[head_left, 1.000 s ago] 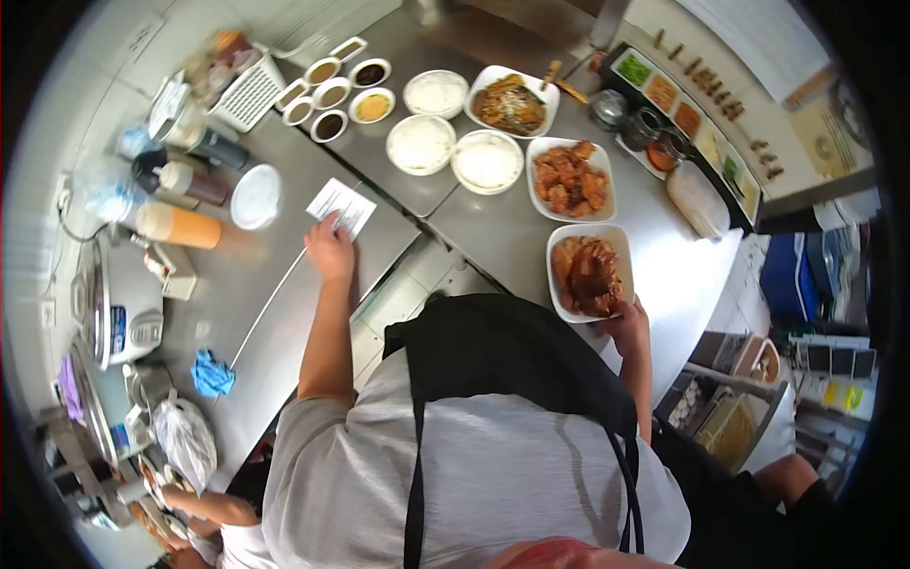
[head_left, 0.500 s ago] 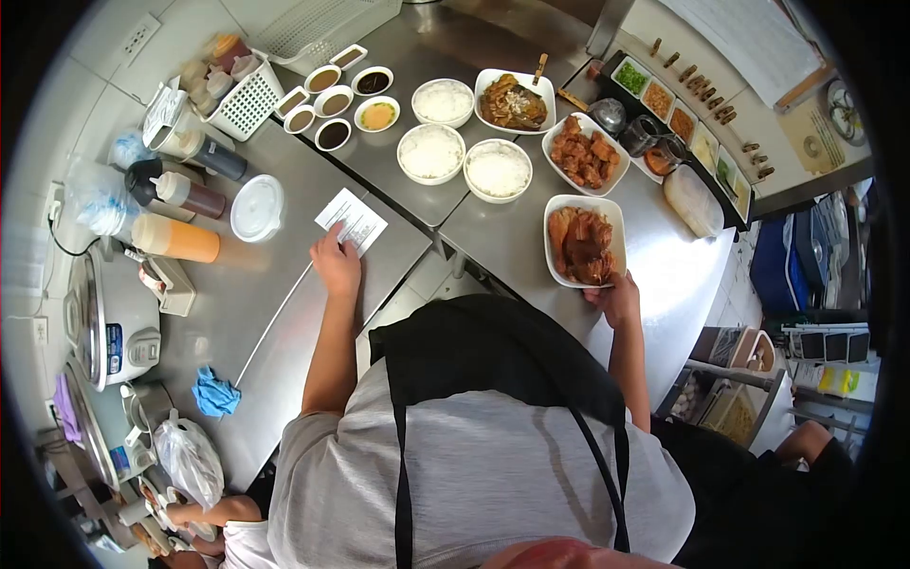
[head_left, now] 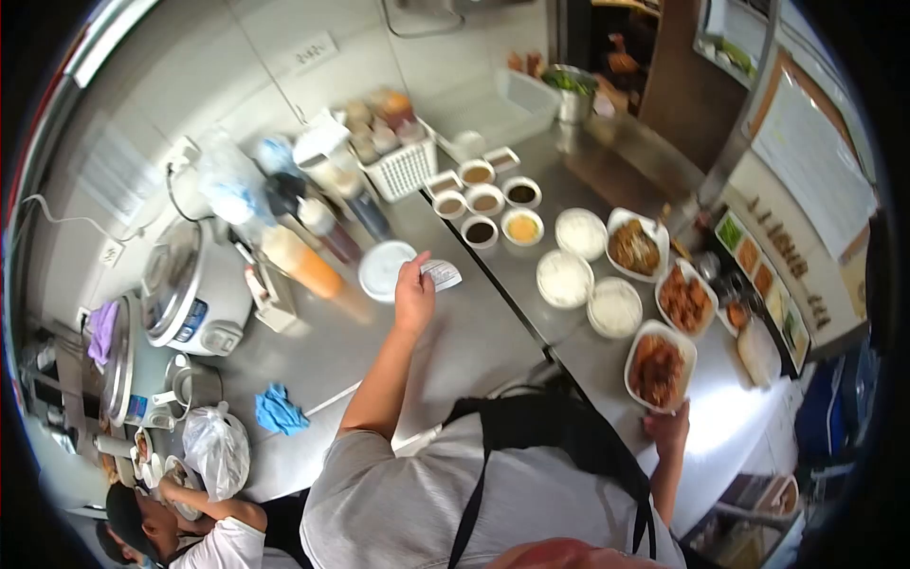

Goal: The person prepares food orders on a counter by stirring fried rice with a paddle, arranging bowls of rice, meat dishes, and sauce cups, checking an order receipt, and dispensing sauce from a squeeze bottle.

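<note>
My left hand is closed on a small printed paper, beside a round white lid. At the right, my right hand grips the near rim of a white bowl of glazed meat. Beyond it stand a bowl of fried pieces and a bowl of dark food topped with white bits. Bowls of white rice sit to their left. Several small sauce dishes are grouped farther back.
Squeeze bottles, a white basket and a rice cooker line the wall side. A blue cloth and a plastic bag lie nearer. Another person is at lower left. Topping trays stand at right.
The view has swung left. My left hand has lifted the paper and moved it beside the lid. The meat bowl was shifted toward the fried pieces earlier, with my right hand still at its rim.
</note>
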Tool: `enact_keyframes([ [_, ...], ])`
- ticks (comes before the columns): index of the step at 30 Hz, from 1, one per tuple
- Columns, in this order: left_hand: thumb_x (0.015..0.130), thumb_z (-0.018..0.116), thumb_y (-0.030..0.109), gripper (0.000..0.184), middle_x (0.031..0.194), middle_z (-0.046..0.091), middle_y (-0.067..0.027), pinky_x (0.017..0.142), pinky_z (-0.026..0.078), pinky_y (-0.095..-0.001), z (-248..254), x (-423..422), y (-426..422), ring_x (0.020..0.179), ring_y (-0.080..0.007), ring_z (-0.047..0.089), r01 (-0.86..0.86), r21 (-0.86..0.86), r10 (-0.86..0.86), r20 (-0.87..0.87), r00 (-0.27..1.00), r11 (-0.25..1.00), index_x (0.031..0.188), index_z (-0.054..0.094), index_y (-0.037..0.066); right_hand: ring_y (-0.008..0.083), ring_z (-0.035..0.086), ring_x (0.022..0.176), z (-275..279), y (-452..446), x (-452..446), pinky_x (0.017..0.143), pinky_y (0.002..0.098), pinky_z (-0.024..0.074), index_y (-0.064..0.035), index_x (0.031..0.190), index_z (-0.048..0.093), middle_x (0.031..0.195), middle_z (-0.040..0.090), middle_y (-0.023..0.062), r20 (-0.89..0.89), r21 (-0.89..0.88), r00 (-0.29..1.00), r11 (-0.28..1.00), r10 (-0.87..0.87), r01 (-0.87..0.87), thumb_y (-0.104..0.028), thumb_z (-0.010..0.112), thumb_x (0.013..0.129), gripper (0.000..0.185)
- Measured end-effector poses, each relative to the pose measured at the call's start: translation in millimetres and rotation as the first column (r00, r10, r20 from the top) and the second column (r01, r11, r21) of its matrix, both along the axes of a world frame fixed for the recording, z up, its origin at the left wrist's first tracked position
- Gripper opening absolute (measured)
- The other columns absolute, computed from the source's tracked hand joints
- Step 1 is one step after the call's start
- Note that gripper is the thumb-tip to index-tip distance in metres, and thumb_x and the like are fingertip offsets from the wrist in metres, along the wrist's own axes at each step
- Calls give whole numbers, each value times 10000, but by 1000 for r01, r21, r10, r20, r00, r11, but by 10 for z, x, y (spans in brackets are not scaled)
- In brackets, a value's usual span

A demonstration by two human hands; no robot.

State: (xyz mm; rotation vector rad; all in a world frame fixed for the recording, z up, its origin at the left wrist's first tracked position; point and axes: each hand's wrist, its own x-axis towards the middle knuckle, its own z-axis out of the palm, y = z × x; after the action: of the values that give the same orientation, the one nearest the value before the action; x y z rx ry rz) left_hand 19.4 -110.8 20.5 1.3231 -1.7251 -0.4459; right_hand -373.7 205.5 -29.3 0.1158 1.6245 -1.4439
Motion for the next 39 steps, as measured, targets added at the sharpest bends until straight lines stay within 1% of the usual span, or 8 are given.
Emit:
enact_keyframes([
  [3, 711, 463, -33, 337, 822, 515, -148, 677, 419, -318, 708, 92, -475, 738, -260, 511, 26, -389, 10, 89, 996, 921, 1037, 516, 33, 182, 514, 435, -3, 15, -79, 374, 253, 405, -82, 1082, 401, 669, 552, 102, -59, -24, 997, 998, -56, 55, -532, 242, 839, 535],
  [7, 745, 483, -28, 312, 729, 513, 6, 603, 385, -186, 1619, 62, -551, 645, -57, 460, -51, -269, -33, -299, 954, 962, 1055, 510, 3, 154, 493, 416, -116, 57, -151, 349, 229, 381, -81, 1109, 384, 633, 537, 88, -78, -56, 991, 993, -107, 103, -521, 246, 845, 532],
  [10, 770, 476, -19, 290, 755, 510, 24, 619, 386, -172, 1784, 61, -532, 672, -43, 460, -31, -316, -123, -456, 882, 948, 1058, 507, -16, 144, 479, 400, -106, 5, -112, 335, 223, 371, -81, 1124, 378, 614, 533, 82, -111, -21, 985, 991, -132, 130, -518, 248, 847, 534],
  [16, 769, 465, -30, 267, 742, 508, 13, 623, 387, -171, 1605, 149, -726, 681, -43, 460, 73, -295, -235, -564, 792, 953, 1029, 522, -7, 129, 457, 382, -67, -24, -109, 322, 212, 357, -94, 1193, 351, 574, 512, 63, -146, 23, 978, 988, -149, 154, -553, 258, 828, 595],
  [19, 792, 418, -5, 223, 716, 502, -6, 582, 389, -191, 1427, 301, -1116, 654, -58, 458, 55, -246, -144, -359, 922, 968, 987, 525, 14, 129, 459, 382, -22, -39, -80, 323, 213, 359, -103, 1206, 338, 564, 505, 57, -168, 51, 978, 990, -125, 135, -559, 259, 824, 600],
  [25, 723, 375, -37, 222, 714, 561, -145, 611, 415, -310, 1619, 988, -2414, 637, -226, 535, -489, -442, 318, -408, 856, 752, 850, 541, 38, 119, 452, 402, -44, -8, -61, 339, 208, 359, -103, 1202, 334, 573, 497, 42, -140, 10, 970, 979, -200, 203, -582, 255, 813, 622],
  [34, 698, 481, 56, 133, 696, 596, -153, 619, 452, -347, 1837, 1686, -3774, 639, -253, 582, -726, -322, 426, -639, 641, 608, 730, 604, 15, 136, 475, 480, -84, 143, 303, 386, 242, 371, -89, 1145, 339, 600, 482, 32, -165, -31, 908, 922, -384, 385, -532, 270, 840, 542],
  [39, 686, 586, 198, 192, 645, 598, -143, 605, 460, -347, 1614, 1654, -3960, 606, -260, 586, -702, -218, 616, -353, 704, 678, 695, 618, 8, 144, 467, 453, -138, 211, 339, 381, 252, 375, -75, 1124, 360, 601, 480, 37, -230, 80, 915, 931, -331, 357, -540, 275, 835, 555],
])
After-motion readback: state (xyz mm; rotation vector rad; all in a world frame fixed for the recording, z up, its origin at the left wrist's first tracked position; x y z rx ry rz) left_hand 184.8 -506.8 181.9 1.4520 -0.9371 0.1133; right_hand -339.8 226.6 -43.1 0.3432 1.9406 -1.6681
